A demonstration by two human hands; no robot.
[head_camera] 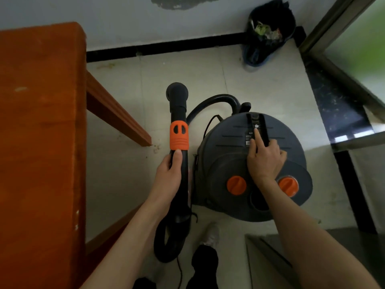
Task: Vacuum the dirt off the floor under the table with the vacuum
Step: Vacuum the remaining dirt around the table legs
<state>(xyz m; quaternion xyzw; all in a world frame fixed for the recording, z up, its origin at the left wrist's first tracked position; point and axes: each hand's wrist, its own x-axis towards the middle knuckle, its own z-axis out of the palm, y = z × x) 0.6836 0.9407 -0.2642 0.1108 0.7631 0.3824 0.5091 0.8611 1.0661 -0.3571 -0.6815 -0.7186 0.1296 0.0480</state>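
Note:
A round grey canister vacuum point(227, 163) with two orange knobs stands on the pale tiled floor point(260, 80). Its black wand point(178, 113), with an orange sleeve and a round nozzle at the far end, points away from me. My left hand point(169, 174) grips the wand just below the orange sleeve. My right hand point(265, 157) rests on top of the canister, its index finger stretched out onto the small button in the black handle slot point(255, 127). The black hose point(214, 103) loops from the canister's back round to the wand.
An orange-brown wooden table point(39, 122) fills the left side, one leg point(116, 115) slanting toward the wand. A black bin bag of rubbish point(268, 28) sits by the wall. A glass door frame point(341, 65) runs along the right. My shoe point(209, 236) is near the hose loop.

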